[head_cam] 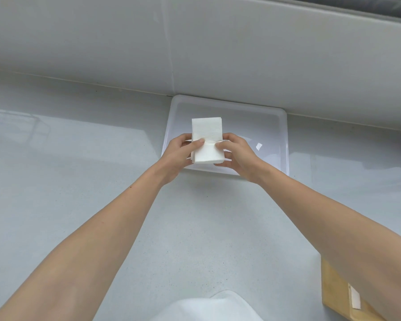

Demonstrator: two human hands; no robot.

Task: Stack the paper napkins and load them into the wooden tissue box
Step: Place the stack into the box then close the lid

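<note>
A stack of white paper napkins [207, 135] is held over the white plastic tray [264, 117] at the back of the counter. My left hand [180, 154] grips its left side and my right hand [235, 155] grips its right side, thumbs pressed on top near the middle. The stack tilts up away from me, and its lower layers peek out a little at the near edge. The wooden tissue box [338, 295] lies at the lower right, partly hidden under my right forearm, with a white strip showing in its slot.
The pale grey counter [102, 193] meets a tiled wall [195, 54] right behind the tray. A small clear scrap [259, 146] lies in the tray to the right of my hands. My white clothing [206, 309] shows at the bottom edge.
</note>
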